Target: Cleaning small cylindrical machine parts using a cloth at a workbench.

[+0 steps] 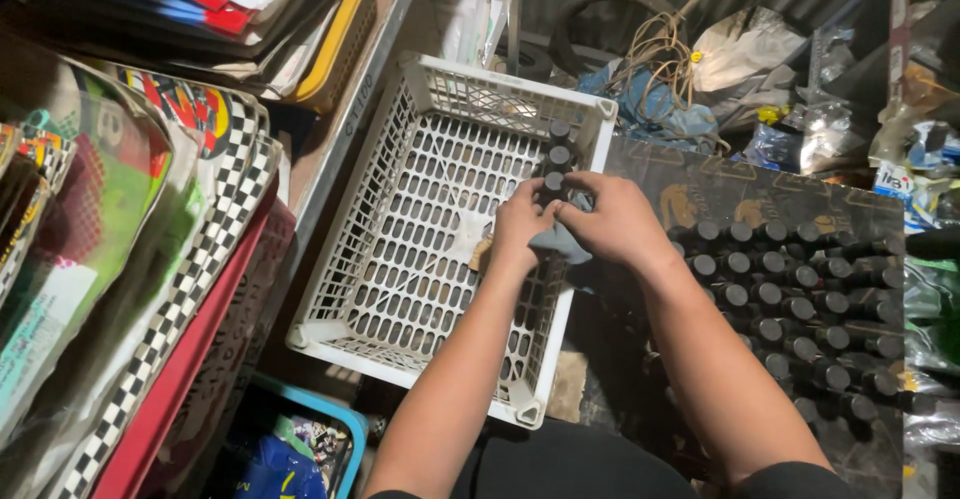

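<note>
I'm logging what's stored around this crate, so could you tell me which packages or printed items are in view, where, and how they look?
Printed sheets: stacked left; checkered edges, red, green.
Box of bottles: right of white crate; dark caps.
Printed packet: far right; white, blue.
Both hands: grip one bottle.

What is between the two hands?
In the head view, a dark bottle and a grey cloth sit between the left hand and right hand.

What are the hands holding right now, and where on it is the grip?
Both the left hand and the right hand hold a small dark bottle over the white crate, gripped around its upper part; a grey cloth hangs beneath.
</note>
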